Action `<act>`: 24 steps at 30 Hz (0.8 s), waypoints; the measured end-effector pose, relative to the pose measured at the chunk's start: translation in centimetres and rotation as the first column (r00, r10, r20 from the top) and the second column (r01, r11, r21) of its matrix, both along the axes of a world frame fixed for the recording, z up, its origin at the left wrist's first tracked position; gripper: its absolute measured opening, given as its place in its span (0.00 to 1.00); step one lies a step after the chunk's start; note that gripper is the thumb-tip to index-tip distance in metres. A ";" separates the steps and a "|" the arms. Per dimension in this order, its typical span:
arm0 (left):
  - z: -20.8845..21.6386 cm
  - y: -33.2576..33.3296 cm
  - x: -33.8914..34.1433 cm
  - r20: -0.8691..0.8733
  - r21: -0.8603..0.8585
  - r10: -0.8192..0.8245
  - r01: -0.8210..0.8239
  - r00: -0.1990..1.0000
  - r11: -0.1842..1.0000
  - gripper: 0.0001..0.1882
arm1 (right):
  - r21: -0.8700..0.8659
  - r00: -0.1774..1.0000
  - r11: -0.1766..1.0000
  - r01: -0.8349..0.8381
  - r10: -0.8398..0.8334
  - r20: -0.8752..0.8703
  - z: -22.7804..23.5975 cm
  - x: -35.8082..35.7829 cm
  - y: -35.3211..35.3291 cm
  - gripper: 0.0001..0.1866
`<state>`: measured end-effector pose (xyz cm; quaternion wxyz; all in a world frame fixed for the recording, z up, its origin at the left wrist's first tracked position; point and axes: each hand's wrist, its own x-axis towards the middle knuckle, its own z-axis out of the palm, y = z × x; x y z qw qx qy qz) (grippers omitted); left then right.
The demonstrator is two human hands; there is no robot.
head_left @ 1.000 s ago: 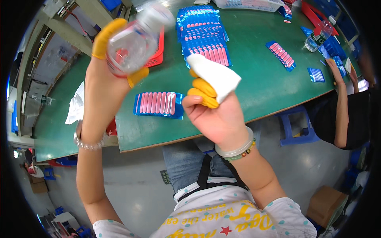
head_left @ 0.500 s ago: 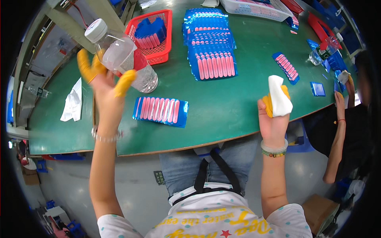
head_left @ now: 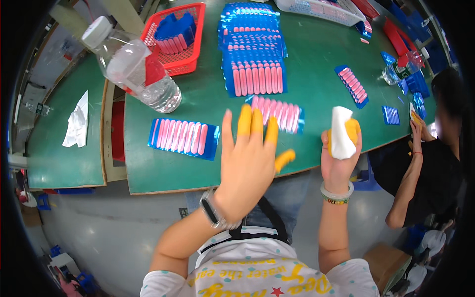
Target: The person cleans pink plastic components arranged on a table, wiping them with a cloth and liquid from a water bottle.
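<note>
My left hand (head_left: 249, 161), with yellow covers on the thumb and several fingers, reaches palm down over the table, fingers apart and stretched. Its fingertips overlap the near left part of a blue foil sheet with pink rounded strips (head_left: 283, 115); whether they press on it, I cannot tell. To the right, my right hand (head_left: 341, 161) grips a folded white cloth (head_left: 341, 133) against its yellow-covered fingers. A second blue and pink sheet (head_left: 184, 137) lies left of my left hand. Beyond, an overlapping stack of such sheets (head_left: 257, 79) runs away from me.
A clear water bottle (head_left: 166, 94) stands at left before a red basket (head_left: 190, 64) holding more sheets. White tissue (head_left: 77, 121) lies far left. At right are a loose sheet (head_left: 352, 84), a small blue piece (head_left: 390, 115), another bottle (head_left: 391, 74) and a co-worker (head_left: 420, 163).
My left hand has come from beside the bottle rightward to the middle. A sheet now lies under its fingertips, in front of the stack. My right hand still holds the cloth, now turned more upright.
</note>
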<state>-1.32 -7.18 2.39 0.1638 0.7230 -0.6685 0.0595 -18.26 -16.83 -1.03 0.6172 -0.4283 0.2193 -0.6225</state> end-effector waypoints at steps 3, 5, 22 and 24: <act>0.5 3.8 -0.5 -0.111 0.118 -0.103 0.116 0.988 0.986 0.38 | -0.045 0.927 0.999 -0.025 0.007 -0.374 1.0 0.2 -0.7 0.13; 0.4 5.1 -0.2 -0.196 0.146 -0.111 0.141 0.974 0.979 0.38 | -0.121 0.762 0.965 -0.234 0.104 -0.639 3.6 1.9 -1.1 0.11; -2.8 4.9 0.7 -0.105 0.080 -0.142 0.151 0.984 0.985 0.30 | -0.482 0.132 0.504 -0.717 -0.581 -0.803 3.4 6.0 0.2 0.10; -2.1 4.8 1.2 -0.068 0.106 -0.152 0.159 0.986 0.982 0.30 | -0.526 0.122 0.563 -0.637 -0.600 -0.790 2.9 5.8 -1.7 0.11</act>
